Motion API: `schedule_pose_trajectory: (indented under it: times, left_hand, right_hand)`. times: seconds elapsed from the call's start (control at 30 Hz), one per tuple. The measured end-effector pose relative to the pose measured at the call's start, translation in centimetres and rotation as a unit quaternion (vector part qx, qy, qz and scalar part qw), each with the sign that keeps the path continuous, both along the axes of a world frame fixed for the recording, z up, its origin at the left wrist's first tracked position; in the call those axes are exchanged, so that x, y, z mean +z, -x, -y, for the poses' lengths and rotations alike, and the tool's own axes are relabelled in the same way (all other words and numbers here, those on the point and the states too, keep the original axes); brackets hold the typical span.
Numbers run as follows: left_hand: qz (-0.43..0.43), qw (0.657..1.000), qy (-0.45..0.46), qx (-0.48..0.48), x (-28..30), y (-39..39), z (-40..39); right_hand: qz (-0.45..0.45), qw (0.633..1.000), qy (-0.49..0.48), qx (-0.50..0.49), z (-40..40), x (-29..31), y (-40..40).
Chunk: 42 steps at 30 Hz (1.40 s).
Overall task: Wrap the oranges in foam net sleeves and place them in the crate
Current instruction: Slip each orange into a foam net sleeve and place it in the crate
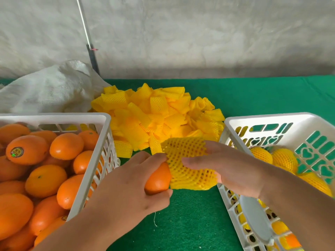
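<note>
Far left of both grips stands a white slatted crate [101,122] filled with unwrapped oranges [67,146]; one orange carries a round sticker [16,152]. Behind that crate lies a white woven sack [49,87], and a thin pole [90,46] rises against the grey wall beyond it.

The left hand [125,189] forms the left grip. Its fingers and thumb curl around a bare orange [158,180], holding it above the green counter [190,214], just right of the full crate's near corner. The orange's right side touches the mouth of a yellow foam net sleeve [190,165].

The right hand [230,171] forms the right grip. Its thumb lies across the front of the sleeve and its fingers pass behind, pinching the sleeve, which is stretched into an open mesh. Whether the orange has entered the sleeve cannot be determined.

Directly beyond both grips sits a loose pile of yellow foam sleeves [154,113] on the counter, touching neither hand.

Right of the right grip stands a second white crate [268,118]. The right forearm crosses over its near wall and hides part of the interior. Wrapped oranges [284,158] lie inside, against the far side.
</note>
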State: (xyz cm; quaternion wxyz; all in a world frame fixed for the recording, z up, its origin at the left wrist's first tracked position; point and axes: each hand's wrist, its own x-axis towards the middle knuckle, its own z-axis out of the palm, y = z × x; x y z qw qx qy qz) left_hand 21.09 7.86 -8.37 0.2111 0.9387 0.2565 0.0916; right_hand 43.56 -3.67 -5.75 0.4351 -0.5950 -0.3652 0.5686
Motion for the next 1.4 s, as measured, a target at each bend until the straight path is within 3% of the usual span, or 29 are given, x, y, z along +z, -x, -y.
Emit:
schedule_pose_trajectory:
  times: [0.23, 0.4, 0.67, 0.83, 1.0, 1.27, 1.4]
  left_hand:
    - [-0.017, 0.998, 0.032, -0.054, -1.1, -0.1, -0.5]
    - [0.033, 0.997, 0.065, -0.037, -1.1, -0.2, -0.7]
    - [0.116, 0.981, 0.153, -0.026, -0.1, -0.4, -0.3]
    - [0.118, 0.961, 0.246, -0.051, 0.3, -0.6, 0.5]
    - [0.125, 0.942, 0.313, -0.009, 0.3, -0.7, 0.6]
    - [0.139, 0.942, 0.304, 0.026, 0.4, -0.9, 0.6]
    - [0.113, 0.952, 0.280, 0.036, 0.4, -0.8, 0.7]
  right_hand:
    - [0.071, 0.997, 0.012, -0.005, 2.1, -0.7, 1.4]
    - [0.018, 0.996, -0.036, 0.074, 2.5, -0.2, 1.5]
    - [-0.050, 0.991, -0.090, 0.090, 2.8, -0.1, 1.2]
    - [-0.062, 0.986, -0.092, 0.127, 2.7, -0.6, 1.1]
    - [-0.123, 0.974, -0.122, 0.148, 2.9, -0.8, 0.6]
    - [-0.128, 0.974, -0.136, 0.132, 2.5, -1.1, 0.7]
    - [-0.083, 0.983, -0.121, 0.114, 2.4, -1.4, 0.8]
